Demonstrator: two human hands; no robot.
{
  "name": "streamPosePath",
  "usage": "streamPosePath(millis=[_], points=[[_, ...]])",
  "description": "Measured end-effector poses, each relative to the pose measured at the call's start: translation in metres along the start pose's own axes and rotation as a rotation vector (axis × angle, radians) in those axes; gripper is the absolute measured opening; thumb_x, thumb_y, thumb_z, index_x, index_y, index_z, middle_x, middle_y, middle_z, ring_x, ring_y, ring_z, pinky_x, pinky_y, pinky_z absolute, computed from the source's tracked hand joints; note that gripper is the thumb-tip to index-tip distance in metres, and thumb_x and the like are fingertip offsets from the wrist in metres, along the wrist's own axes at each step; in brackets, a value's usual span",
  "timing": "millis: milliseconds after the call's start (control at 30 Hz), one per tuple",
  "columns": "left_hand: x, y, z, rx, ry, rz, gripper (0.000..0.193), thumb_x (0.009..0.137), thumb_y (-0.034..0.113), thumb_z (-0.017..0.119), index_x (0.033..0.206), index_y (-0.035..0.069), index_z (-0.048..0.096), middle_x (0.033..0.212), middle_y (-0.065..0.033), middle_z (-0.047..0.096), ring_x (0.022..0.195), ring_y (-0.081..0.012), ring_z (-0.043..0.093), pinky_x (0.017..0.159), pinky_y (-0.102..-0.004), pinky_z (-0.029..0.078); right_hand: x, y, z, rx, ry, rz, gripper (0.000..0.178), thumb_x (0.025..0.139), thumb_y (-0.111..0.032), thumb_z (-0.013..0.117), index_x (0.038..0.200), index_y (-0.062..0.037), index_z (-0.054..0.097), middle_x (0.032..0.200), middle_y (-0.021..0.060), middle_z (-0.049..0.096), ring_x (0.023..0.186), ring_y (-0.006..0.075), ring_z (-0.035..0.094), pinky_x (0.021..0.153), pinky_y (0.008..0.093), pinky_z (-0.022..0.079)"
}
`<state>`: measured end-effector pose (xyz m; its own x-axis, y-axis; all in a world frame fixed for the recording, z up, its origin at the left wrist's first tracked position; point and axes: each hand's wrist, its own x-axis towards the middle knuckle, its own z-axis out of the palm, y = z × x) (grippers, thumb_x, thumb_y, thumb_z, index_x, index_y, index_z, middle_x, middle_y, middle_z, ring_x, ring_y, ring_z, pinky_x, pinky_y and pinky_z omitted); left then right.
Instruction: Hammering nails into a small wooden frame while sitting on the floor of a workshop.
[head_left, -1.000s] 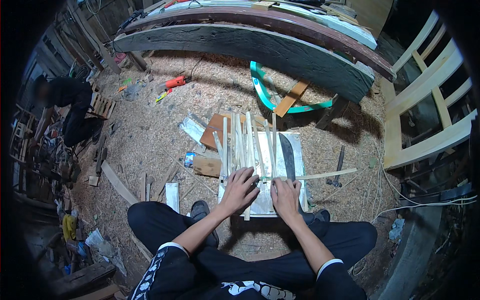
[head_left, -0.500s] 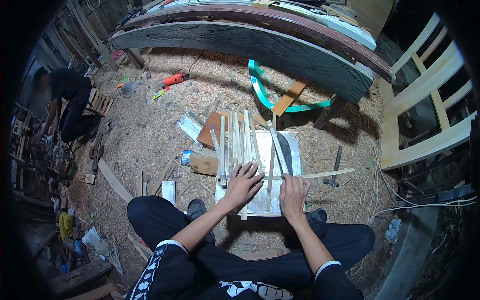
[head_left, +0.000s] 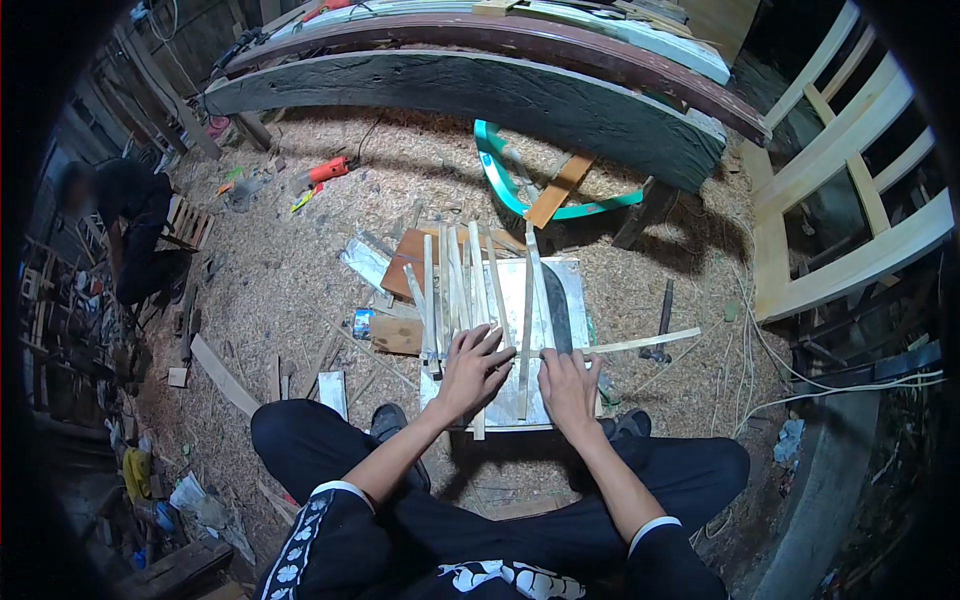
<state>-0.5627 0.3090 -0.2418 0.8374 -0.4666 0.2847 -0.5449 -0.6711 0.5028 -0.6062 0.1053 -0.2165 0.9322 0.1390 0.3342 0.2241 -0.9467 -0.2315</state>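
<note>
Several thin pale wooden strips (head_left: 477, 275) lie side by side, pointing away from me, on a whitish board (head_left: 512, 300) in front of my knees. A thin cross strip (head_left: 650, 341) passes beneath both hands and sticks out to the right. My left hand (head_left: 472, 374) rests on the strips with its fingers spread. The fingers of my right hand (head_left: 570, 388) are bent down and closed on the near end of a slanting wooden strip (head_left: 540, 292). Its fingertips are partly hidden. Another strip (head_left: 525, 375) lies between my hands.
A hammer (head_left: 665, 318) lies right of the board on shavings. Beyond are a green curved band (head_left: 490, 165), an orange-red power tool (head_left: 328, 169) and a dark beam (head_left: 450, 85). A wooden frame (head_left: 850, 250) stands right; a person (head_left: 140, 220) crouches far left.
My right hand has moved left with the slanting strip, bringing it closer to the strip between my hands. My left hand stays on the strips. The view has shifted slightly.
</note>
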Motion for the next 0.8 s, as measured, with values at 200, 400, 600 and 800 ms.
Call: streamPosePath(millis=[200,400,600,800], points=[[0.001,0.001,-0.002,-0.011,-0.028,-0.003,0.034,0.09,0.028,0.069,0.12,0.014,0.073,0.14,-0.0142,0.057,0.133,-0.0349,0.046,0.112,-0.0491,0.03,0.0,0.003,-0.001,0.055,0.017,-0.032,0.024,0.089,-0.013,0.064,0.112,-0.0091,0.065,0.079,0.0072,0.062,0.086,0.0235,0.059,0.088,0.0464,0.038],[-0.003,0.013,-0.007,-0.062,-0.133,0.057,0.054,0.09,0.041,0.069,0.136,0.015,0.061,0.147,-0.0174,0.049,0.143,-0.0351,0.037,0.119,-0.0526,0.02,0.011,0.02,-0.027,0.034,0.129,0.163,0.029,0.092,-0.011,0.058,0.121,-0.0049,0.061,0.087,0.0101,0.065,0.086,0.0257,0.058,0.087,0.044,0.035],[-0.003,0.024,0.001,-0.063,-0.218,0.072,0.051,0.094,0.043,0.065,0.135,0.014,0.062,0.151,-0.0197,0.044,0.144,-0.0353,0.035,0.12,-0.0539,0.019,-0.003,0.037,-0.019,-0.062,-0.011,0.203,0.038,0.094,-0.016,0.058,0.13,-0.0028,0.057,0.09,0.0139,0.067,0.091,0.0291,0.059,0.089,0.047,0.037],[-0.004,0.022,0.002,-0.058,-0.236,0.053,0.053,0.094,0.046,0.063,0.136,0.015,0.062,0.154,-0.0201,0.04,0.146,-0.0357,0.031,0.12,-0.0535,0.019,-0.01,0.04,-0.021,0.014,-0.227,0.255,0.048,0.097,-0.029,0.059,0.138,-0.0064,0.053,0.11,0.0208,0.065,0.109,0.0361,0.056,0.105,0.0581,0.032]])
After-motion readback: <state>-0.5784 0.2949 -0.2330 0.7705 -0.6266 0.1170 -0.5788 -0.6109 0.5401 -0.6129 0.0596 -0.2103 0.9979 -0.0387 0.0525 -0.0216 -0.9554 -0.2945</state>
